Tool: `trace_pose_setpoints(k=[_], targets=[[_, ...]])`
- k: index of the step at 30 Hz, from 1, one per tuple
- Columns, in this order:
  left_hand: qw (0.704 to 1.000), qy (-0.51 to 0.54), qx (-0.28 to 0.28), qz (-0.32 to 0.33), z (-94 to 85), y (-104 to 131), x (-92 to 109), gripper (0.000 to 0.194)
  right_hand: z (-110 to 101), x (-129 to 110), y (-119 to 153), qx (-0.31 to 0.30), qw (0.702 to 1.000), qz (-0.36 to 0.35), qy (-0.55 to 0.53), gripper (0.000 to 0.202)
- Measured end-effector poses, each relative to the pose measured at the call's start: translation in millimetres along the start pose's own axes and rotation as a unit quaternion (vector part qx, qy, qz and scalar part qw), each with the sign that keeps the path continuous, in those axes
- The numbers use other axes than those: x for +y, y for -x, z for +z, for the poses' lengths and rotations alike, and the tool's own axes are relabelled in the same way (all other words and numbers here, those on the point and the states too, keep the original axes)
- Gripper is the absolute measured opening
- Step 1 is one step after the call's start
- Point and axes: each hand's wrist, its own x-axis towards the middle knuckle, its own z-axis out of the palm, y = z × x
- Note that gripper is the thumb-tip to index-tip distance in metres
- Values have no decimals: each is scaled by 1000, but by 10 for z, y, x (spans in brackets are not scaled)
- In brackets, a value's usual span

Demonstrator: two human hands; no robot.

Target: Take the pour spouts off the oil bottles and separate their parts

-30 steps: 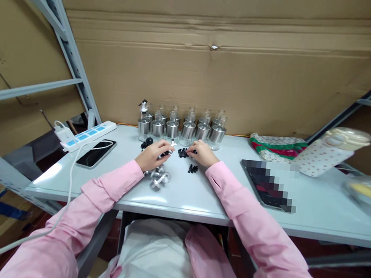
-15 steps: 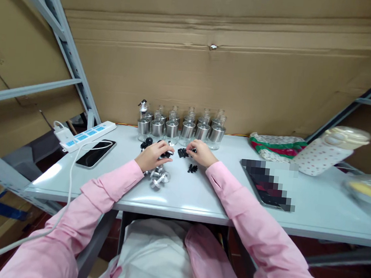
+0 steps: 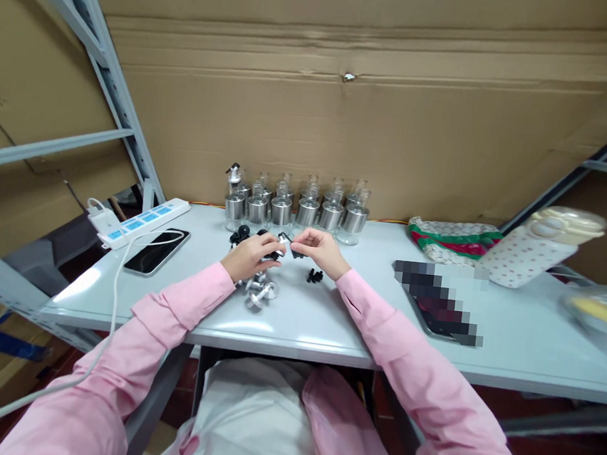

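Observation:
My left hand [image 3: 251, 255] is closed on a bottle pourer [image 3: 281, 240] with a silvery top and black lower part, partly hidden by the fingers. My right hand [image 3: 323, 249] pinches a small black cap [image 3: 287, 237] at the pourer's top. Whether the two pieces are joined cannot be made out. Beneath my left hand lies a pile of silvery pourer parts [image 3: 260, 293]. Black stoppers [image 3: 240, 234] sit to its left. Small black pieces [image 3: 314, 276] rest below my right hand, with more [image 3: 297, 254] partly hidden behind its fingertips.
Several glass bottles with steel sleeves [image 3: 306, 213] stand in rows at the back; the leftmost has a pourer [image 3: 234, 173]. On the left are a power strip [image 3: 146, 223] and a phone [image 3: 157, 253] with a cable. A tablet-like device [image 3: 435, 304], cloth pouch [image 3: 452, 240] and dotted bottle [image 3: 529, 256] lie right.
My right hand has moved left from the small black pieces to the pourer, now with a black cap between its fingertips. The left hand has stayed in nearly the same spot.

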Motion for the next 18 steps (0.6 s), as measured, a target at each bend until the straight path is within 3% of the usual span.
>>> trace_pose_setpoints(k=[6,18], targets=[[1000,9,-2,0,4,2,0,24,-19,-15,-5,31,999,-15,0,37],[1000,-4,-15,-5,11,4,3,29,13,-30,13,-7,999,-19,31,38]])
